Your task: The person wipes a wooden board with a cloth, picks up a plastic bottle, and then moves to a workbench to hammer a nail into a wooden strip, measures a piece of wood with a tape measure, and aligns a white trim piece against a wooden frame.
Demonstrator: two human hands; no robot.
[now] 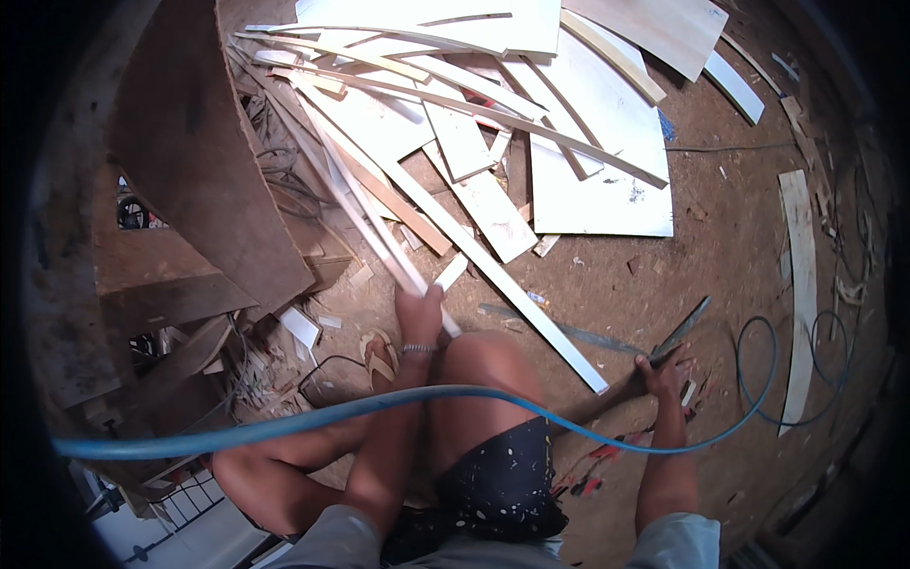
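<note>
My left hand (419, 316) is closed around the near end of a long, thin wooden strip (365, 220). The strip slants up and away to the left into the wood pile and looks smeared by motion. Off to the right, my right hand (662, 372) grips a dark, angled tool (684, 324) low over the floor. Two dark, narrow arms seem to meet at that hand; what kind of tool it is, I cannot tell. Between my hands, a white-edged wooden batten (512, 289) lies diagonally, its near end not far from the right hand.
White boards (607, 204) and several loose strips lie heaped ahead. At left stands a large brown panel (194, 142) with offcuts around its foot. A blue hose (284, 425) crosses in front of me and loops at right, near a long pale plank (801, 284).
</note>
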